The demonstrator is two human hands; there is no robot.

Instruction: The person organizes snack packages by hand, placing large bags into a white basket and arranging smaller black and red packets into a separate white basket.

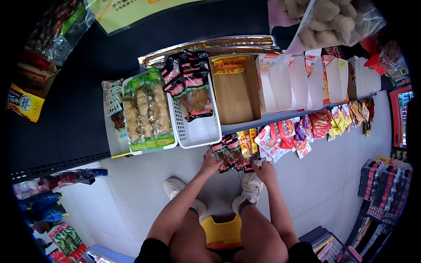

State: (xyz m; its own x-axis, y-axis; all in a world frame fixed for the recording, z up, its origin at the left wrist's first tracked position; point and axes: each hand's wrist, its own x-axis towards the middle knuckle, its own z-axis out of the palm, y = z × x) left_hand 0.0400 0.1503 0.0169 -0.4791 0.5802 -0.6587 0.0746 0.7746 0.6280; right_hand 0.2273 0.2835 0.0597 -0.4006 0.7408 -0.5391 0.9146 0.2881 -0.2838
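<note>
At the left edge of a bunch of black-and-red snack packets (230, 152) is my left hand (211, 164), its fingers curled against them. My right hand (265, 171) grips the bunch at its lower right side, fingers bent. The packets are below the shelf's front edge, with yellow packets (248, 142) just behind them. More black-and-red packets (193, 90) lie in a white perforated basket (199, 136) on the shelf above. Beside that basket stands a brown cardboard box (237, 98) with some yellow packaging at its back.
Bags of pale brown snack food (147, 107) fill a tray left of the basket. White display boxes (276, 83) line the shelf to the right. Red-and-white packets (280, 136) lie below the shelf edge. A yellow stool (222, 230) is between my legs.
</note>
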